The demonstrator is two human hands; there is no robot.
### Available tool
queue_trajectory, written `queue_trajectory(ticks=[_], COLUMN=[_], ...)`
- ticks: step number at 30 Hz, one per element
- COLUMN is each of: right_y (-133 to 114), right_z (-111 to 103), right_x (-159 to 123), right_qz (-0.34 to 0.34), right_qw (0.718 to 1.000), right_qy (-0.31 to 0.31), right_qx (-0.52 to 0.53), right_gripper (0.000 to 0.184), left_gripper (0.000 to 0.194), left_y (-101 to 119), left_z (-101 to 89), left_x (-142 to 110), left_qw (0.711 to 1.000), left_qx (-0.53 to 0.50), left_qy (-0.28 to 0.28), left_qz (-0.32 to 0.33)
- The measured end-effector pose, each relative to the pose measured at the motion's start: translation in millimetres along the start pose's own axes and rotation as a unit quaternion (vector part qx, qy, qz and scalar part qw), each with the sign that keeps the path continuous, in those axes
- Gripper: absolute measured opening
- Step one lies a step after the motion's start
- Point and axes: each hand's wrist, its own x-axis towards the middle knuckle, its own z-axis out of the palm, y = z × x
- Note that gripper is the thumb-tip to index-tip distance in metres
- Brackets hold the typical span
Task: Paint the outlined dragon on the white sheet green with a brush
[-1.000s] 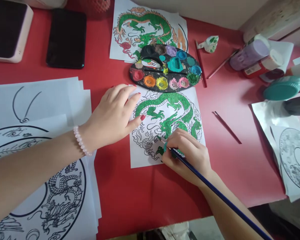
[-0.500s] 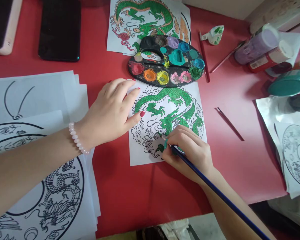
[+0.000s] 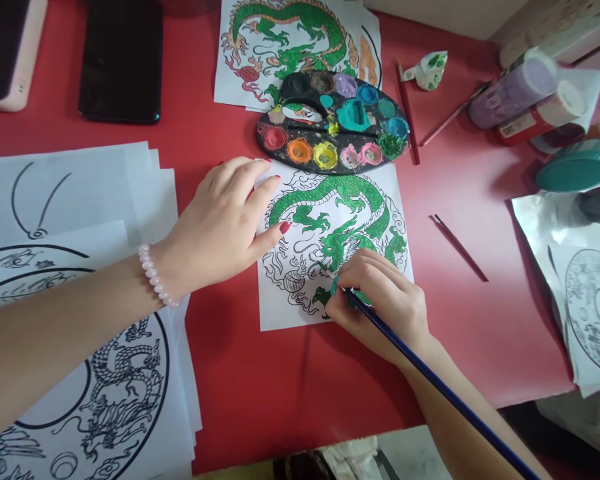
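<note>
A long blue-handled paintbrush point(image 3: 410, 353) is pinched in my right hand point(image 3: 380, 303), its green-tinged tip at the dragon's head on a printed sheet point(image 3: 285, 310). Much of that dragon is painted green; the clouds, flames and ball around it are bare line work. My left hand point(image 3: 225, 220) lies flat with fingers spread, its fingertips on the sheet's upper left edge. A black palette point(image 3: 300, 127) with wells of many paint colours overlaps the sheet's top. My right hand covers the lower right of the drawing.
Behind the palette lies another dragon sheet point(image 3: 230, 80) in green and orange. Thin brushes point(image 3: 460, 247) and a crumpled paint-stained tissue point(image 3: 430, 70) lie to the right, near several paint bottles point(image 3: 513, 87). Printed sheets point(image 3: 150, 173) and a black phone point(image 3: 121, 60) are at left.
My right hand and the brush tip have shifted slightly to the right across the dragon's head. My left hand stays in place on the sheet.
</note>
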Motion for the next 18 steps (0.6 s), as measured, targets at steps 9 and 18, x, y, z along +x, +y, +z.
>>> queue_trajectory(ticks=[9, 18], right_y=[0.6, 0.6], right_z=[0.6, 0.4], right_x=[-0.7, -0.6], right_qz=[0.003, 0.005], right_qw=[1.0, 1.0], right_qy=[0.002, -0.004], right_qx=[-0.009, -0.016], right_gripper=[0.026, 0.026], left_gripper=[0.051, 0.055], left_y=[-0.1, 1.0], left_z=[0.4, -0.5], left_x=[-0.3, 0.3], left_qw=[1.0, 1.0], left_qx=[-0.002, 0.017], left_qy=[0.008, 0.002], left_qz=[-0.001, 0.002])
